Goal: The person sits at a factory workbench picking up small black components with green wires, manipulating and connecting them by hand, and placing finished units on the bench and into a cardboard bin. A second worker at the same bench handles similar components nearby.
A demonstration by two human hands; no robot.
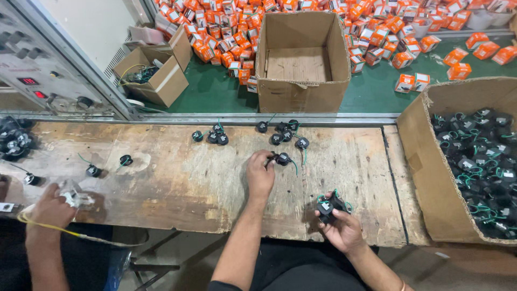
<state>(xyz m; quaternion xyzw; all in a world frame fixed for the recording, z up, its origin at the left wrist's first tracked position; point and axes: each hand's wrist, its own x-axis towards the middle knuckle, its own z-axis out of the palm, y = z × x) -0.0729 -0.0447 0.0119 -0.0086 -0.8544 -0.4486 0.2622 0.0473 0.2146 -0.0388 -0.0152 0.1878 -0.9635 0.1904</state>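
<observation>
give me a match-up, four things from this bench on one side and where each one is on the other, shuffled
Things:
1. left hand
2. right hand
3. empty box
4. orange boxes

Places:
A. heaped on the green surface at the back
B. open, standing behind the bench, in the middle
C. on the wooden bench, at a black part with a green wire
D. at the bench's near edge, holding a clutch of black parts

Pairs: 1-C, 2-D, 3-B, 4-A

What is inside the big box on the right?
The box holds a heap of small black parts with green wires. Only the top layer shows; whatever lies beneath, and the box bottom, is covered.
</observation>
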